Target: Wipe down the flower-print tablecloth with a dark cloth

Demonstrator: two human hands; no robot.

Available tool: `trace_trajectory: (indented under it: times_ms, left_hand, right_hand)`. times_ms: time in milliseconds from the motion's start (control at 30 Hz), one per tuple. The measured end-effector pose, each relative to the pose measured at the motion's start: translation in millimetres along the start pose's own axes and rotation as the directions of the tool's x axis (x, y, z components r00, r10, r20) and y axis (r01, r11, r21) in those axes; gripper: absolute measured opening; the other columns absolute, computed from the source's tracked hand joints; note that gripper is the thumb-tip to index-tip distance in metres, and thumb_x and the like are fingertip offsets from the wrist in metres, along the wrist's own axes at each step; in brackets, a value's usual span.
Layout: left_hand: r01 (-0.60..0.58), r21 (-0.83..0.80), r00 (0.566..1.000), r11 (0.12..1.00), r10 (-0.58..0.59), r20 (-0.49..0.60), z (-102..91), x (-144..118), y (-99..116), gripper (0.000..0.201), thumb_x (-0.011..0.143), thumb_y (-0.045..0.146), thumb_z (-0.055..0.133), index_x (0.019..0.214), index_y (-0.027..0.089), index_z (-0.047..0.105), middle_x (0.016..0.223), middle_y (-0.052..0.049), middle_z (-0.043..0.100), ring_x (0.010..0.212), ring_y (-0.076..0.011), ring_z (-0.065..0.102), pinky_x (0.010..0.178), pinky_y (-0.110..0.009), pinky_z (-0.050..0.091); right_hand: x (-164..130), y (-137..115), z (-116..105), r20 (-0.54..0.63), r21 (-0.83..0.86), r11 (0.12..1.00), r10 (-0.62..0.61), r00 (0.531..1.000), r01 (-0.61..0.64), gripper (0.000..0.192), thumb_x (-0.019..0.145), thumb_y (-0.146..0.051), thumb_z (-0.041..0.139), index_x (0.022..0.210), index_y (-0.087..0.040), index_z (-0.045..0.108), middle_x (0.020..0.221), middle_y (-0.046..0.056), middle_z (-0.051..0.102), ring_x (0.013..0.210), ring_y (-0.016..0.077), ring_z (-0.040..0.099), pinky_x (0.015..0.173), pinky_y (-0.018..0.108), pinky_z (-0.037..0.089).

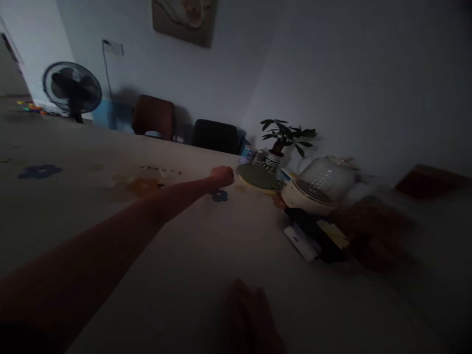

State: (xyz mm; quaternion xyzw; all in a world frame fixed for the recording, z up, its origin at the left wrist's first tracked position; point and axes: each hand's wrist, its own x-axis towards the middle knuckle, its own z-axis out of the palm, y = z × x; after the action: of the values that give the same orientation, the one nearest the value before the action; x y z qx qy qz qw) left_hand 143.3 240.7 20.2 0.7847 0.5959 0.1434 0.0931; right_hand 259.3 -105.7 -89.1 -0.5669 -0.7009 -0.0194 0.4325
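My left hand reaches far across the table, its fingers curled closed near the left edge of a round green mat. What the fingers hold, if anything, is hidden. A blue printed flower on the tablecloth shows just below that hand. Close to me at the bottom middle is my right hand, dark and blurred, with its fingers stretched forward over the cloth. Nothing can be made out in it.
Along the right side stand a potted plant, a blue-white can, a cream pot with a clear lid and a black item with white boxes. Two chairs and a fan are beyond the table.
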Motion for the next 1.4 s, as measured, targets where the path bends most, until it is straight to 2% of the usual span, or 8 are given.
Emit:
trace_trajectory:
  times_ms: [333, 567, 767, 933, 1067, 1133, 1267, 1400]
  left_hand:
    - [-0.026, -0.057, 0.998, 0.998, 0.023, -0.052, -13.1, 21, 11, 0.035, 0.091, 0.039, 0.056, 0.113, 0.014, 0.066, 0.118, -0.013, 0.065, 0.113, -0.0259, 0.06, 0.097, -0.047, 0.047]
    - [-0.128, -0.217, 0.985, 0.968, 0.149, 0.086, -12.8, -65, 15, 0.039, 0.084, 0.042, 0.064, 0.116, 0.021, 0.064, 0.118, -0.01, 0.066, 0.114, -0.0258, 0.059, 0.096, -0.035, 0.045]
    - [-0.073, -0.455, 0.929, 0.888, 0.226, 0.293, -39.7, -147, -24, 0.097, 0.058, 0.026, 0.083, 0.143, 0.02, 0.036, 0.132, -0.013, 0.056, 0.109, -0.021, 0.06, 0.085, -0.025, 0.048]
    - [0.133, -0.631, 0.837, 0.765, 0.254, 0.484, -70.1, -193, -51, 0.042, 0.077, 0.043, 0.066, 0.106, 0.013, 0.059, 0.101, -0.012, 0.068, 0.08, -0.0179, 0.065, 0.067, -0.027, 0.051]
    - [0.281, -0.837, 0.818, 0.47, 0.338, 0.465, -78.8, -217, -41, 0.03, 0.081, 0.041, 0.066, 0.097, 0.015, 0.064, 0.093, -0.006, 0.068, 0.074, -0.0124, 0.062, 0.065, -0.023, 0.049]
    - [0.266, -0.872, 0.825, 0.411, 0.371, 0.427, -77.8, -223, -31, 0.025, 0.082, 0.037, 0.067, 0.094, 0.015, 0.067, 0.088, -0.004, 0.068, 0.074, -0.0115, 0.062, 0.067, -0.022, 0.048]
    - [0.199, -0.858, 0.912, 0.473, 0.23, 0.338, -73.9, -222, -15, 0.027, 0.081, 0.041, 0.068, 0.085, 0.014, 0.069, 0.077, -0.001, 0.065, 0.071, -0.0105, 0.057, 0.065, -0.021, 0.045]
    - [0.222, -0.851, 0.938, 0.476, 0.134, 0.32, -79.8, -217, -4, 0.044, 0.09, 0.053, 0.052, 0.081, 0.013, 0.065, 0.073, -0.004, 0.063, 0.064, -0.012, 0.055, 0.058, -0.024, 0.043]
  right_hand:
    - [6, -6, -5, -0.017, -0.057, 0.998, 0.026, 1.0, -0.027, 0.028, 0.099, -0.038, 0.046, 0.1, -0.026, 0.071, 0.106, 0.004, 0.074, 0.103, 0.0224, 0.07, 0.106, 0.047, 0.047]
    - [11, -8, -8, 0.064, 0.054, 0.989, 0.136, 0.989, -0.14, 0.036, 0.099, -0.045, 0.042, 0.096, -0.026, 0.072, 0.106, 0.004, 0.074, 0.106, 0.023, 0.069, 0.112, 0.05, 0.04]
    - [24, -12, -14, 0.151, 0.109, 0.943, 0.296, 0.943, -0.314, 0.04, 0.092, -0.054, 0.046, 0.1, -0.023, 0.072, 0.11, 0.008, 0.073, 0.104, 0.0259, 0.068, 0.107, 0.051, 0.044]
    - [46, -37, -22, 0.196, 0.107, 0.899, 0.399, 0.896, -0.424, 0.053, 0.084, -0.054, 0.051, 0.115, -0.014, 0.067, 0.122, 0.018, 0.066, 0.115, 0.0309, 0.062, 0.1, 0.051, 0.048]
    - [77, -59, -20, 0.213, 0.29, 0.888, 0.304, 0.929, -0.357, 0.067, 0.079, -0.054, 0.06, 0.135, -0.016, 0.053, 0.139, 0.018, 0.055, 0.122, 0.0294, 0.057, 0.099, 0.047, 0.047]
    - [92, -67, -15, 0.261, 0.364, 0.85, 0.299, 0.918, -0.381, 0.063, 0.077, -0.051, 0.062, 0.128, -0.015, 0.058, 0.129, 0.017, 0.062, 0.111, 0.0282, 0.063, 0.091, 0.042, 0.051]
    - [113, -74, -11, 0.259, 0.468, 0.744, 0.401, 0.879, -0.477, 0.046, 0.073, -0.051, 0.063, 0.096, -0.011, 0.07, 0.086, 0.009, 0.071, 0.084, 0.0252, 0.065, 0.075, 0.038, 0.053]
    - [132, -75, -30, 0.187, 0.562, 0.665, 0.476, 0.859, -0.491, 0.044, 0.075, -0.053, 0.063, 0.09, -0.012, 0.071, 0.082, 0.009, 0.071, 0.077, 0.0232, 0.065, 0.065, 0.033, 0.052]
